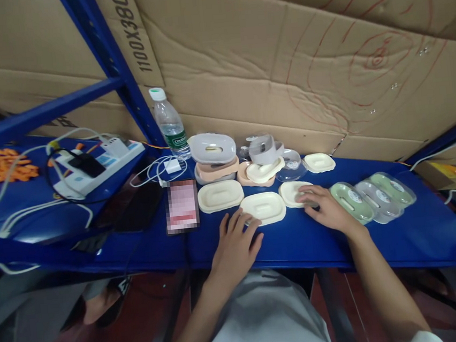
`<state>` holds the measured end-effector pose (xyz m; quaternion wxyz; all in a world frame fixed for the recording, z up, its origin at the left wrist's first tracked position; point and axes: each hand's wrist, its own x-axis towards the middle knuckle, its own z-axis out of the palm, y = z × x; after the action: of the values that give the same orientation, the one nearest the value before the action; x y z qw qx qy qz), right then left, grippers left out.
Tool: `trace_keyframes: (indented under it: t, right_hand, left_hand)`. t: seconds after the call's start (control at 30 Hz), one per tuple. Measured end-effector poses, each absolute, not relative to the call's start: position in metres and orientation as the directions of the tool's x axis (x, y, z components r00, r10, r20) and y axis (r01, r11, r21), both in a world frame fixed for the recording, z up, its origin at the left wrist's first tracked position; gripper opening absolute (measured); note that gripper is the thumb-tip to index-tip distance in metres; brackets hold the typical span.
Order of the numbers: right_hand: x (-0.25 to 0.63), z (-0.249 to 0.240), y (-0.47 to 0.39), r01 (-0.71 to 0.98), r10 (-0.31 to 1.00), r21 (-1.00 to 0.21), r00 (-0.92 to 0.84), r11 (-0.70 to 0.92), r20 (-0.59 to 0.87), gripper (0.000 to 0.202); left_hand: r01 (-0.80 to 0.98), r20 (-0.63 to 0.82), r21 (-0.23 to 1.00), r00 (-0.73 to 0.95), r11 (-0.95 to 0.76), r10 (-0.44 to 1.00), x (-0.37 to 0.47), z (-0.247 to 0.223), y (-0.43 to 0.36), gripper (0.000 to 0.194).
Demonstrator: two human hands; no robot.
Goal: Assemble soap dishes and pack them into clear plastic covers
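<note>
Blue tabletop (291, 245); on it, cream oval pieces (221, 196); bottle (170, 120); white charger (175, 166); green and grey packs (354, 202).

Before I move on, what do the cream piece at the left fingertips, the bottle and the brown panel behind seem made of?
Cream piece: matte, possibly moulded plastic; its surface looks smooth and opaque, but pulp isn't ruled out.
Bottle: glossy clear plastic, likely; see-through with highlights.
Brown panel: likely dull cardboard, visibly creased.
</note>
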<state>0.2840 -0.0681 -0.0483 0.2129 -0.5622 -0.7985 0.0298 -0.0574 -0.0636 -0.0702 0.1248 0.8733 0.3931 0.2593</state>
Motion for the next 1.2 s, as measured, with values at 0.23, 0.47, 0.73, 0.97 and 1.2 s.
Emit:
trace_keyframes:
  t: [0.23, 0.47, 0.73, 0.97, 1.2]
  right_hand:
    - [0.234, 0.007, -0.036, 0.85, 0.819, -0.214, -0.349, 0.481, 0.455, 0.027]
    - [0.119, 0.028, 0.06, 0.805, 0.733, 0.028, -0.554, 0.593, 0.394, 0.034]
    - [0.074, 0.02, 0.111, 0.848, 0.789, 0.179, -0.53, 0.499, 0.311, 0.028]
    - [0.118, 0.023, 0.05, 0.872, 0.708, 0.075, -0.44, 0.483, 0.553, 0.038]
    - [0.19, -0.015, -0.081, 0.915, 0.696, -0.042, -0.275, 0.402, 0.664, 0.029]
  left_hand:
    - [0.614, 0.365, 0.436, 0.547, -0.658, 0.753, -0.057, -0.069, -0.065, 0.023]
    - [0.612, 0.358, 0.428, 0.561, -0.665, 0.746, -0.058, -0.067, -0.066, 0.024]
    - [0.589, 0.388, 0.452, 0.546, -0.67, 0.742, -0.06, -0.071, -0.065, 0.02]
    - [0.58, 0.396, 0.463, 0.541, -0.67, 0.742, -0.06, -0.07, -0.066, 0.017]
    - [0.511, 0.373, 0.587, 0.518, -0.628, 0.77, -0.064, -0.072, -0.062, 0.029]
